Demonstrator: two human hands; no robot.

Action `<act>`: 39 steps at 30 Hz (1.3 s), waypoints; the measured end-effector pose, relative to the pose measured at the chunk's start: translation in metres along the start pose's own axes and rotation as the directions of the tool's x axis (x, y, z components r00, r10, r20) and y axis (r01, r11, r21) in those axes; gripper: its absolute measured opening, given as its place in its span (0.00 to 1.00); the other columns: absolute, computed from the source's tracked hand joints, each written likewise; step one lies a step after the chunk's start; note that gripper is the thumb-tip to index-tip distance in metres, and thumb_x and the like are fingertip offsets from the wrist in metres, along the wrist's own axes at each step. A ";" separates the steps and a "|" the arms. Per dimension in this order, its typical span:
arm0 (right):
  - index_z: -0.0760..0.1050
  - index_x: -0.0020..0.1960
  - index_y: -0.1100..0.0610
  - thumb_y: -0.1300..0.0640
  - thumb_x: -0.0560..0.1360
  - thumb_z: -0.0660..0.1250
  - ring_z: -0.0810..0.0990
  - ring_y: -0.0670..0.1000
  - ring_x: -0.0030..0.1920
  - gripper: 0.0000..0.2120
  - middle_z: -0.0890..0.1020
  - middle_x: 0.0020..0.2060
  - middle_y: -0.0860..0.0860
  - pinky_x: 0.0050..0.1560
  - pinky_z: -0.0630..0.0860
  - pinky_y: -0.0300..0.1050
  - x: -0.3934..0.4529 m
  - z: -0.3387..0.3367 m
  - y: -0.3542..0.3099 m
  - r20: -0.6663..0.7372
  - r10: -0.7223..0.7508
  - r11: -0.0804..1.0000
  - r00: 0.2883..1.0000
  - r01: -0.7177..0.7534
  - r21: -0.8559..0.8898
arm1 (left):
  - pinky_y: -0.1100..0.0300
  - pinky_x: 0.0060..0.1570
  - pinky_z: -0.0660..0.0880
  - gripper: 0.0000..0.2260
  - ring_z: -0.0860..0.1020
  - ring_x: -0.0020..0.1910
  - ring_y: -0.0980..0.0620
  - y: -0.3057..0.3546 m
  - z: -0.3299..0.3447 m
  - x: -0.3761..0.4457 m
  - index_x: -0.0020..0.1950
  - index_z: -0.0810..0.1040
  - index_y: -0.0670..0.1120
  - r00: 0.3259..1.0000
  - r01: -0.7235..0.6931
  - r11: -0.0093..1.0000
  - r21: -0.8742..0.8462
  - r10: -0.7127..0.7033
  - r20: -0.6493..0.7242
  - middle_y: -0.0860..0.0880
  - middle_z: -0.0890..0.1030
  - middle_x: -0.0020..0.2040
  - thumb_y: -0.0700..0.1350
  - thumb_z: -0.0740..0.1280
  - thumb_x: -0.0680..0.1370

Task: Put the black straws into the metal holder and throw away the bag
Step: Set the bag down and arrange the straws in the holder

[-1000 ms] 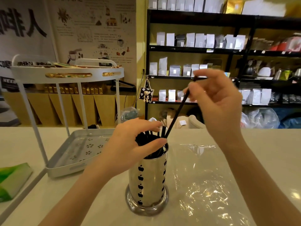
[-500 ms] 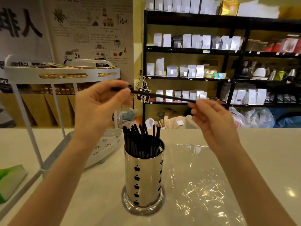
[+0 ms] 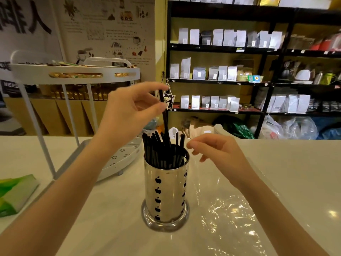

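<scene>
The wall banner reads "非人"; a dark sign "NEED".

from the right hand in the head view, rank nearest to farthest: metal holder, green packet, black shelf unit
From the right hand:
1. metal holder, just to its left on the counter.
2. black shelf unit, behind the counter.
3. green packet, at the counter's far left edge.

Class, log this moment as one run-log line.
left hand: lowering straw into holder | right hand: empty, open | bag: on counter, not binned
</scene>
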State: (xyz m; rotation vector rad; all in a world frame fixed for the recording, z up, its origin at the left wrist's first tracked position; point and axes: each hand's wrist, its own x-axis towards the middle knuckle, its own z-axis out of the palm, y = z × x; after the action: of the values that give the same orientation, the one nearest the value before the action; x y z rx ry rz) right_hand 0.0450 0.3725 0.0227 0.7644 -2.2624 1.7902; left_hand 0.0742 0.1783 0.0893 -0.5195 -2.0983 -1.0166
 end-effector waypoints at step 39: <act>0.80 0.48 0.52 0.59 0.74 0.67 0.83 0.45 0.42 0.05 0.85 0.36 0.42 0.41 0.78 0.35 0.043 -0.052 -0.078 -0.491 -0.389 0.872 0.780 0.483 0.077 | 0.67 0.47 0.76 0.10 0.79 0.46 0.61 -0.004 0.018 -0.035 0.50 0.77 0.56 0.973 0.010 0.998 0.059 -0.023 0.230 0.60 0.80 0.42 0.47 0.65 0.70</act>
State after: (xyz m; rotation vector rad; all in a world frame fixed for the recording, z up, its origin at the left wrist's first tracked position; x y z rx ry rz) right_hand 0.0356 0.3975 0.1222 0.7231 -1.4687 1.7443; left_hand 0.0867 0.1891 0.0534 -0.6171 -2.3324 -0.9391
